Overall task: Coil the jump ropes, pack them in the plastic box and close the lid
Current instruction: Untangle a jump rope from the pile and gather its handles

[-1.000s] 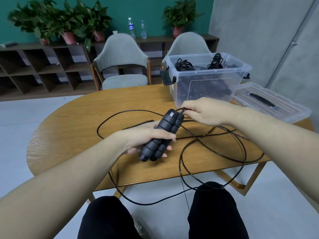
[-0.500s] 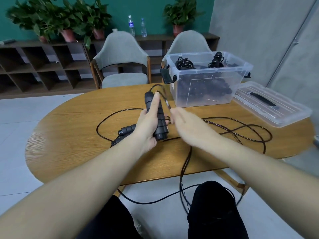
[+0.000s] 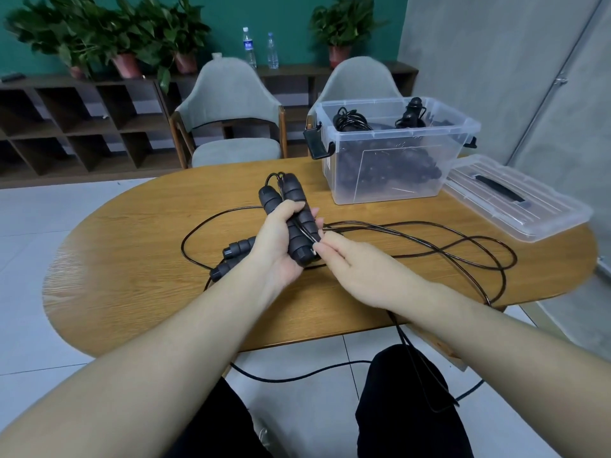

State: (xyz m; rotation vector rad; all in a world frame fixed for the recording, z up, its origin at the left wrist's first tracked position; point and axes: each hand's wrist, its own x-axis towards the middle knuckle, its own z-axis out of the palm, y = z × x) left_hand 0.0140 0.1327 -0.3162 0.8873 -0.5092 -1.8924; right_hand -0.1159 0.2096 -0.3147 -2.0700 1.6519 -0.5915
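Head view: left hand (image 3: 281, 246) grips upright handles (image 3: 291, 219); right hand (image 3: 357, 266) pinches cord (image 3: 413, 233).

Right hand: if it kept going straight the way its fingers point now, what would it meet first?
The right hand points up and left; its fingertips already pinch the cord against the pair of handles gripped in the left hand. Those handles come first; depth is unclear.

Two grey chairs (image 3: 231, 110) behind the wooden table (image 3: 132, 259) — potted plants (image 3: 109, 31) beyond.
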